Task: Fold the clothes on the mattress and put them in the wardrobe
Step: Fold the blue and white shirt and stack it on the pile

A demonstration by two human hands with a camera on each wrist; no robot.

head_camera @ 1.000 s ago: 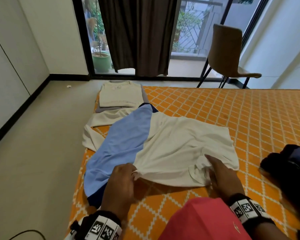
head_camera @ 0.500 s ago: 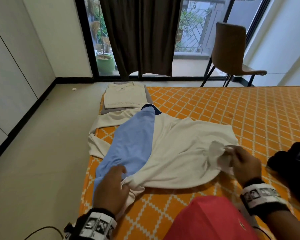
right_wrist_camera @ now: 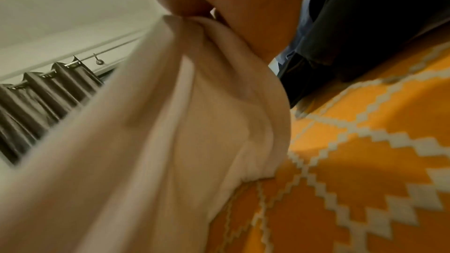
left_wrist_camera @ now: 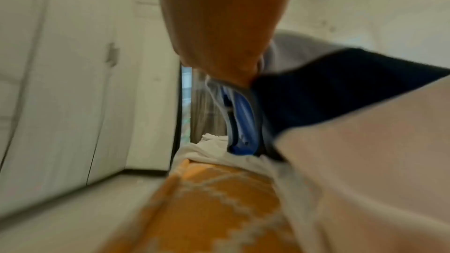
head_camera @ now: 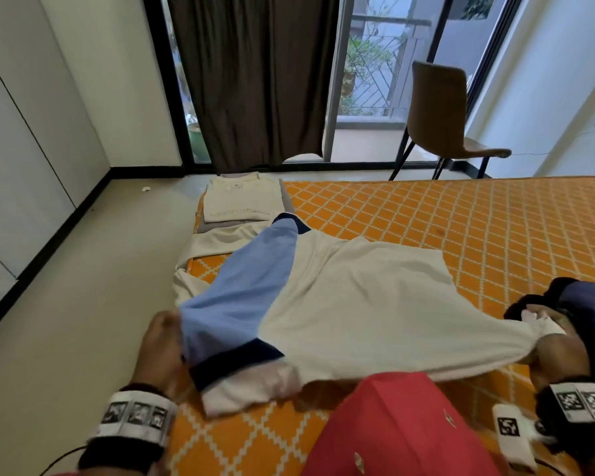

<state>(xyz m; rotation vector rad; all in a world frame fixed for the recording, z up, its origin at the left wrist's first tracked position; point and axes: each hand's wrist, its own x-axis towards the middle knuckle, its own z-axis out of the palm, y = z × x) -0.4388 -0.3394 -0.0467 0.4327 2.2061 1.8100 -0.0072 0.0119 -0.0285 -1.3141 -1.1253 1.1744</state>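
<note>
Shirt, cream, blue panel, navy hem

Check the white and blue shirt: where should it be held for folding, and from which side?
At its near hem corners, from the person's side. The white and blue shirt lies spread, hem nearest; the left hand grips the blue corner, the right hand the white one, pulling it flat.

No readable text is showing: the print on the folded cream shirt is staying too small to read, and the wristbands are carrying only coded square markers.
</note>
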